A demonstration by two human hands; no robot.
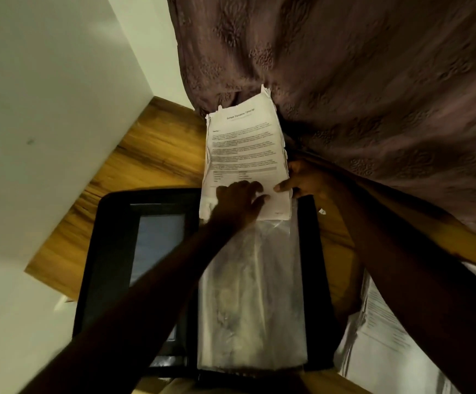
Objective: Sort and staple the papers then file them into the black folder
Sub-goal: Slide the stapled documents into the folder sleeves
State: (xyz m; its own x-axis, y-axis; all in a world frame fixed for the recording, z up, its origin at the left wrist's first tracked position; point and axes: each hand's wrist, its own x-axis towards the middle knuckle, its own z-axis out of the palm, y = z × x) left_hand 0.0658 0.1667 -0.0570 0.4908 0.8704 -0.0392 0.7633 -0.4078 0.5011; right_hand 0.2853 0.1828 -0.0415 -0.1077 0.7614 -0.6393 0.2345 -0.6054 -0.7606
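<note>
Head view. A wooden table (145, 166) is seen, set against a white wall (46, 81) on the left, and a patterned brown curtain (373, 81) hangs over its far and right sides. A black folder (111, 223) lies open on the table, with a clear plastic sleeve (253, 294) on its right half.

A stack of papers (242, 143), printed side up, is found at the far end of the sleeve, its upper end reaching the curtain. The left hand (238, 201) is laid flat on the lower part of the top sheet, fingers loosely spread. The stack's right edge is pinched by the right hand (302, 180), thumb on top.

A second pile of papers (387, 336) lies just right of the folder. Bare wood is left between folder and wall.
</note>
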